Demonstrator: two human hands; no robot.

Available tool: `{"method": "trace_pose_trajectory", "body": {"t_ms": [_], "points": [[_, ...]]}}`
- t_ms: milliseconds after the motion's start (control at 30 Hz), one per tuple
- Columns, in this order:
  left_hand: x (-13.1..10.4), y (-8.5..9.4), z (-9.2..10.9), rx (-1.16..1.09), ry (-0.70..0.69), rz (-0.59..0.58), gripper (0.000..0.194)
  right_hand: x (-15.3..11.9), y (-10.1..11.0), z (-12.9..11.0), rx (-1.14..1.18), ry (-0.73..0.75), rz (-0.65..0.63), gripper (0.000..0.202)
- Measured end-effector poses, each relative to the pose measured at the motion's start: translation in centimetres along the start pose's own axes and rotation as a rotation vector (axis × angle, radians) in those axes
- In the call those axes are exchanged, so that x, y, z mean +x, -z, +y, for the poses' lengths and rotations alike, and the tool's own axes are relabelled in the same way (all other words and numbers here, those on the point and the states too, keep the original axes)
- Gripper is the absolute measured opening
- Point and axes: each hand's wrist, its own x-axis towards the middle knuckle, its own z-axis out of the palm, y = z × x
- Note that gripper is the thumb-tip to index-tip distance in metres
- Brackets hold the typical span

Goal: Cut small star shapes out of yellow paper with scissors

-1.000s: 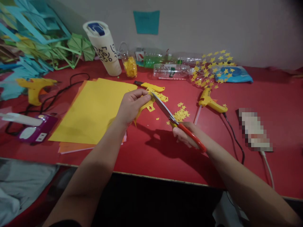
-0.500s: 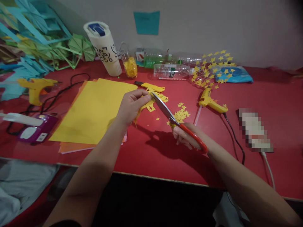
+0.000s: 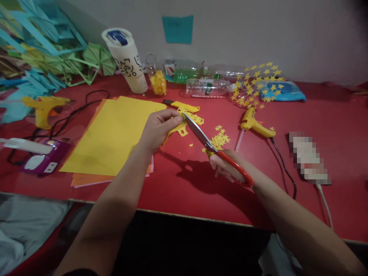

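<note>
My left hand (image 3: pixel 161 128) pinches a small piece of yellow paper (image 3: pixel 170 134) between thumb and fingers, above the red table. Red-handled scissors (image 3: pixel 201 134) are gripped in my right hand (image 3: pixel 225 165), their blade tips at the paper by my left fingertips. Below the blades lies a small heap of yellow paper stars (image 3: pixel 220 140). Beyond my left hand are yellow paper scraps with star-shaped holes (image 3: pixel 198 119) and a yellow box cutter (image 3: pixel 185 106). To the left lies a stack of yellow sheets (image 3: pixel 106 134) over orange and pink ones.
A yellow glue gun (image 3: pixel 255 124) and a blurred-out phone (image 3: pixel 309 157) lie at right. Along the wall stand a white tumbler (image 3: pixel 126 61), a jar of yellow pieces (image 3: pixel 158 82) and plastic bottles (image 3: pixel 207 87). Another glue gun (image 3: pixel 44 109) and a purple power strip (image 3: pixel 47 157) sit at left.
Both hands stay in almost the same place, with the scissors still at the yellow paper. The whole view has shifted very slightly.
</note>
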Motion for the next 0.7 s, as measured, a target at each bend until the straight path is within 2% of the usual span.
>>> {"method": "trace_pose_trajectory", "body": {"t_ms": [233,400,500,633,667,700], "points": [[0.1,0.5,0.0,0.056,0.000,0.010,0.011,0.1,0.0,0.1,0.029,0.007,-0.006,0.048],[0.3,0.7,-0.3,0.077,0.012,0.006,0.015,0.6,-0.4,1.1,0.022,0.007,0.047,0.052],[0.5,0.6,-0.4,0.124,-0.103,0.069,0.011,0.8,-0.5,1.4,0.064,0.030,0.059,0.053],[0.1,0.4,-0.1,0.246,-0.333,0.307,0.006,0.7,-0.4,1.3,0.180,0.144,0.088,0.053],[-0.1,0.2,-0.1,0.259,-0.349,0.314,0.009,0.7,-0.3,1.3,0.210,0.165,0.091,0.053],[-0.4,-0.1,0.0,0.253,-0.333,0.265,0.015,0.7,-0.3,1.4,0.237,0.182,0.088,0.052]]}}
